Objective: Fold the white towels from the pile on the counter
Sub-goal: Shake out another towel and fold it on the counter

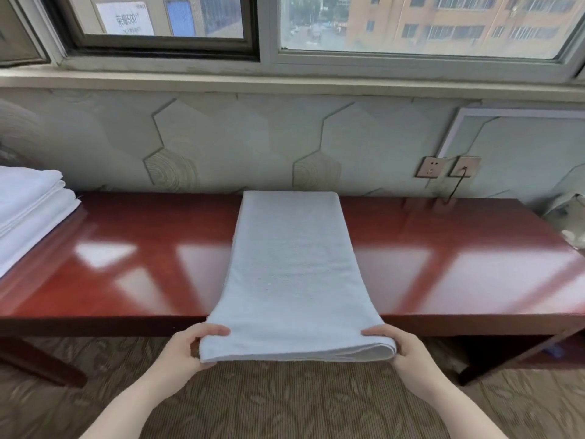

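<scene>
A white towel (291, 267), folded into a long narrow strip, lies across the glossy red-brown counter (126, 258) from the wall side to past the front edge. Its near end hangs off the counter, lifted in both hands. My left hand (186, 346) pinches the near left corner, thumb on top. My right hand (399, 346) grips the near right corner, where the folded layers show. A stack of folded white towels (28, 210) rests at the counter's far left.
A tiled wall and window sill rise behind the counter. Two wall sockets (446, 167) with a dark cable sit at the right. A pale object (569, 220) stands at the counter's right end. Patterned carpet (285, 403) lies below.
</scene>
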`<state>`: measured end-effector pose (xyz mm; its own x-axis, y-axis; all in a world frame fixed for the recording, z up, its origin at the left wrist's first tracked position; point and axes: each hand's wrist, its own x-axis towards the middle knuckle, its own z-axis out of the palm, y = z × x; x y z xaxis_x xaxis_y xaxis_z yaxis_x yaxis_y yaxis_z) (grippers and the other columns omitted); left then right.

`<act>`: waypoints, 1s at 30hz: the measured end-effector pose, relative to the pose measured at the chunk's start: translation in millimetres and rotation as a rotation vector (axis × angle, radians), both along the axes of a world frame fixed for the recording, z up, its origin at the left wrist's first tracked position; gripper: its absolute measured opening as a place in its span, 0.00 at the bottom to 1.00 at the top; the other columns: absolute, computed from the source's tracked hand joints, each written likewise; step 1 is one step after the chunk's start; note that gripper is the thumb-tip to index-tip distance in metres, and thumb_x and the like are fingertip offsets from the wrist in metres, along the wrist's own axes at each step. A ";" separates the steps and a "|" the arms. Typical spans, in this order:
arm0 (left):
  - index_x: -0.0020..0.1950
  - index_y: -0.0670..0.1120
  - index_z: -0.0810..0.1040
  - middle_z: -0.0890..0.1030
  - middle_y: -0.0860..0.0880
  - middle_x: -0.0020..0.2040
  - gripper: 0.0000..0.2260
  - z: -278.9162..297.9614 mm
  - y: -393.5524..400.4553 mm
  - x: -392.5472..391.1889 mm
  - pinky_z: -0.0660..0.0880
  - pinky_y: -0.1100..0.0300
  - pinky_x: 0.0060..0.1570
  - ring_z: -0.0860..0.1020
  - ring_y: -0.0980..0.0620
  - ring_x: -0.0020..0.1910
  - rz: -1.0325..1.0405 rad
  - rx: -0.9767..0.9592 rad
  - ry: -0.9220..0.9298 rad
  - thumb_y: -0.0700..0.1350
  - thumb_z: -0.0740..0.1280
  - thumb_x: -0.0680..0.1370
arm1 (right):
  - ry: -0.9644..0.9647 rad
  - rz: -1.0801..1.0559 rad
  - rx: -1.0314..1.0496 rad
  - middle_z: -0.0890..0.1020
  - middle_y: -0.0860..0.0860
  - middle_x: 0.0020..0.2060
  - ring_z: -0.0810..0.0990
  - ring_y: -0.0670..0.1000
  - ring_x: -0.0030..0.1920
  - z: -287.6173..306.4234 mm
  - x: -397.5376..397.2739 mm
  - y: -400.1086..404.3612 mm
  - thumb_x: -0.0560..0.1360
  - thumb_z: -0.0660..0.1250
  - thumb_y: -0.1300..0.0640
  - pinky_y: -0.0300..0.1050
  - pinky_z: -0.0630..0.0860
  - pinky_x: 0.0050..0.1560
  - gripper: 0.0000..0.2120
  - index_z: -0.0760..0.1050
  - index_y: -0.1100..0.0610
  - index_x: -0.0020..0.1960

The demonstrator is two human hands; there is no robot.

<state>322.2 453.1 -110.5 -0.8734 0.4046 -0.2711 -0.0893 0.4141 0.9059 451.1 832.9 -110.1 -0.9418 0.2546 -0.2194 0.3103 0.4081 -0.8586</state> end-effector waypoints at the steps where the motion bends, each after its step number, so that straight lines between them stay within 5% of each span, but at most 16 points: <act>1: 0.48 0.57 0.84 0.83 0.52 0.52 0.22 -2.8 2.5 -0.2 0.75 0.67 0.54 0.80 0.57 0.53 0.025 0.005 0.058 0.31 0.75 0.67 | 0.015 -0.007 -0.025 0.85 0.41 0.47 0.81 0.41 0.52 -0.1 -1.6 0.0 0.71 0.66 0.74 0.32 0.75 0.50 0.24 0.83 0.46 0.49; 5: 0.47 0.63 0.83 0.76 0.56 0.47 0.17 -8.5 -3.5 -0.9 0.69 0.65 0.54 0.73 0.59 0.49 -0.061 -0.124 0.220 0.39 0.74 0.72 | -0.043 0.069 -0.048 0.83 0.44 0.45 0.81 0.41 0.50 -1.1 4.8 9.8 0.73 0.68 0.70 0.36 0.74 0.52 0.23 0.84 0.40 0.49; 9: 0.45 0.67 0.82 0.70 0.59 0.50 0.09 -13.2 -13.0 6.4 0.63 0.71 0.53 0.66 0.61 0.49 -0.236 -0.280 0.184 0.63 0.72 0.67 | -0.206 0.235 0.046 0.72 0.49 0.40 0.73 0.43 0.41 -1.2 7.3 19.9 0.73 0.72 0.56 0.37 0.69 0.47 0.11 0.83 0.38 0.44; 13: 0.39 0.66 0.77 0.66 0.62 0.54 0.22 -14.3 -13.3 6.6 0.63 0.74 0.49 0.64 0.63 0.50 -0.311 -0.344 0.108 0.79 0.63 0.57 | -0.285 0.306 0.042 0.71 0.47 0.39 0.71 0.38 0.37 -0.5 7.6 22.3 0.72 0.73 0.52 0.32 0.67 0.44 0.10 0.81 0.37 0.37; 16: 0.47 0.67 0.76 0.67 0.66 0.55 0.19 -3.2 -1.4 -4.8 0.62 0.70 0.54 0.64 0.63 0.56 -0.219 -0.291 0.119 0.74 0.68 0.61 | -0.206 0.244 0.005 0.70 0.48 0.40 0.71 0.42 0.40 6.0 -1.3 25.4 0.69 0.75 0.47 0.36 0.67 0.46 0.03 0.82 0.43 0.39; 18: 0.49 0.66 0.79 0.71 0.68 0.54 0.15 9.1 10.1 -19.5 0.62 0.65 0.57 0.67 0.64 0.59 -0.124 -0.205 0.098 0.68 0.69 0.66 | -0.144 0.193 0.004 0.71 0.50 0.41 0.71 0.45 0.41 10.5 -13.5 30.5 0.73 0.72 0.54 0.36 0.67 0.45 0.04 0.80 0.51 0.40; 22: 0.55 0.56 0.81 0.83 0.60 0.53 0.08 35.3 39.0 -58.8 0.70 0.66 0.53 0.78 0.64 0.55 -0.001 -0.024 -0.017 0.53 0.66 0.78 | -0.086 -0.014 -0.133 0.81 0.47 0.50 0.79 0.43 0.51 23.2 -50.8 36.1 0.76 0.69 0.51 0.29 0.71 0.45 0.06 0.80 0.51 0.51; 25: 0.53 0.49 0.82 0.85 0.53 0.49 0.08 34.2 59.1 -95.7 0.74 0.62 0.50 0.81 0.57 0.50 0.106 0.010 0.001 0.47 0.65 0.79 | -0.062 -0.096 -0.238 0.85 0.43 0.49 0.81 0.40 0.51 26.3 -86.2 35.9 0.78 0.65 0.51 0.31 0.74 0.46 0.08 0.80 0.48 0.54; 30: 0.43 0.43 0.79 0.81 0.50 0.39 0.10 1.5 81.3 -149.8 0.68 0.55 0.43 0.76 0.50 0.42 0.239 -0.028 -0.002 0.48 0.66 0.79 | -0.096 -0.279 -0.129 0.83 0.51 0.45 0.79 0.48 0.44 5.4 -147.3 34.1 0.80 0.63 0.51 0.43 0.73 0.43 0.10 0.78 0.56 0.50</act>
<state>172.4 534.4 -109.0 -0.9429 0.1794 -0.2807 -0.1891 0.4056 0.8943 303.8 867.0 -104.8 -0.8129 0.4645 -0.3514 0.4771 0.1851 -0.8591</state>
